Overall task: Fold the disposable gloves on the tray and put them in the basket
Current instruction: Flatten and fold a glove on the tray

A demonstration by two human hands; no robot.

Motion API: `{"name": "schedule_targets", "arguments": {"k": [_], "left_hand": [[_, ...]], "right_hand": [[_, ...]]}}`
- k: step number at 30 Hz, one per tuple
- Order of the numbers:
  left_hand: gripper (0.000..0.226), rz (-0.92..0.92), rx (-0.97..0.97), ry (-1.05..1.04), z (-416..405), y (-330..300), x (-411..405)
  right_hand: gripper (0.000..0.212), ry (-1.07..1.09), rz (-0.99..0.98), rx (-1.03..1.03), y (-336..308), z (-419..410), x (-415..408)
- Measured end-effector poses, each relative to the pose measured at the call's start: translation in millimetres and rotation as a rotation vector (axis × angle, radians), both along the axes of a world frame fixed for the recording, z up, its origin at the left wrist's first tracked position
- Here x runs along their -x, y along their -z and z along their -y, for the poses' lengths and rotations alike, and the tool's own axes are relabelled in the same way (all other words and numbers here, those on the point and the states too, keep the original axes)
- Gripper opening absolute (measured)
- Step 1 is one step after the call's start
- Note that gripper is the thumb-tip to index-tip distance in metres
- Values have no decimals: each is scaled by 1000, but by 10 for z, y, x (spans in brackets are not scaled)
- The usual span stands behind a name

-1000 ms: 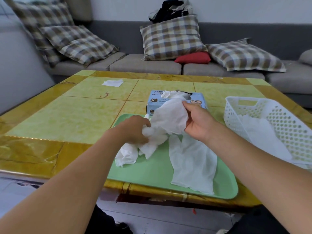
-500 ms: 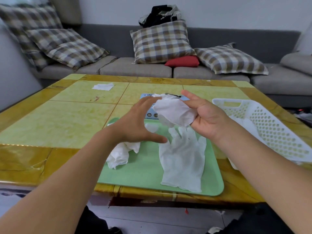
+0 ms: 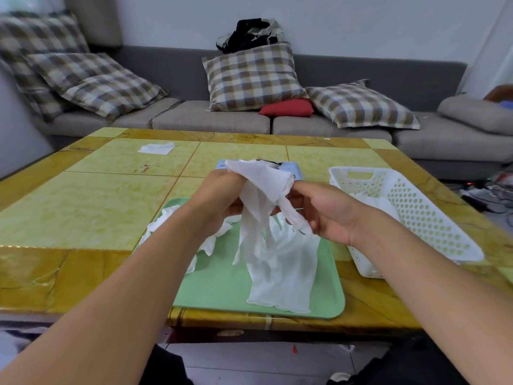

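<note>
Both hands are holding one white disposable glove (image 3: 261,195) up over the green tray (image 3: 222,290). Left hand (image 3: 219,198) is gripping its upper edge, fingers curled; right hand (image 3: 324,209) is pinching the other side, a glove finger trailing across its palm. Glove is hanging down unfolded. Another glove (image 3: 280,276) is lying flat on the tray, a crumpled one (image 3: 163,226) sitting at the tray's left edge. White perforated basket (image 3: 416,215) is standing right of the tray with white gloves inside. Glove box (image 3: 288,169) is sitting behind the hands. All resting on a yellow tiled table (image 3: 83,201); a paper scrap (image 3: 156,148) lying far left. Grey sofa (image 3: 211,120) with plaid cushions (image 3: 252,76) and a red pillow (image 3: 287,108) is filling the background.
</note>
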State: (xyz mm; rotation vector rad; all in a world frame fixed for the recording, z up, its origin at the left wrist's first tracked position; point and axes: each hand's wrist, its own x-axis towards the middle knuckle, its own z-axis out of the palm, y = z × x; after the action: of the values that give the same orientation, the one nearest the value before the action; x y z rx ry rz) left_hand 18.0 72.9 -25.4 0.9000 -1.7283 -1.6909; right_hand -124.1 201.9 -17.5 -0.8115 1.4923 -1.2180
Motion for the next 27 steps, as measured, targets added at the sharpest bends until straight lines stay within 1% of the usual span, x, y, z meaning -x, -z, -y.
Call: {"name": "schedule_targets", "arguments": {"k": [3, 4, 5, 6, 8, 9, 10, 11, 12, 15, 18, 19, 21, 23, 24, 25, 27], "left_hand": [[29, 21, -41, 13, -49, 3, 46], [28, 14, -69, 6, -66, -4, 62], [27, 6, -95, 7, -77, -12, 74], [27, 1, -117, 13, -94, -23, 88], [27, 17, -131, 38, -130, -41, 89], [28, 33, -121, 50, -140, -50, 82], [30, 55, -112, 69, -165, -48, 120], [31, 70, -101, 83, -178, -54, 123], [31, 81, -88, 95, -182, -53, 125], [35, 119, -75, 99, -185, -66, 138], [42, 153, -113, 110, -149, -49, 139], [45, 163, -145, 88, -144, -47, 132], [46, 165, -190, 27, -140, -46, 128], [40, 123, -174, -50, -147, -40, 131], [35, 99, -119, -119, -147, -27, 138], [34, 90, -21, -203, -141, -4, 149], [35, 65, 257, -389, -127, 26, 170]], "right_hand": [[28, 9, -21, 52, -13, -4, 15], [21, 18, -42, 87, -1, 5, 34], [10, 14, -67, 133, 15, 11, 54], [21, 1, -94, 188, 42, 18, 93], [60, -58, -167, 271, 92, 9, 135], [71, -73, -230, 307, 103, 15, 124], [77, -73, -298, 344, 131, 14, 137], [76, -54, -364, 379, 144, 27, 125], [70, -19, -399, 411, 151, 47, 103], [47, 128, -432, 440, 156, 69, 71], [18, 233, -326, 383, 96, 32, 70], [18, 265, -281, 367, 79, 19, 70], [27, 309, -177, 346, 54, 4, 64], [29, 315, -52, 334, 10, -13, 42], [29, 309, 15, 330, -7, -18, 26], [30, 307, 80, 327, -27, -25, -1], [27, 333, 155, 342, -43, -10, -39]]}}
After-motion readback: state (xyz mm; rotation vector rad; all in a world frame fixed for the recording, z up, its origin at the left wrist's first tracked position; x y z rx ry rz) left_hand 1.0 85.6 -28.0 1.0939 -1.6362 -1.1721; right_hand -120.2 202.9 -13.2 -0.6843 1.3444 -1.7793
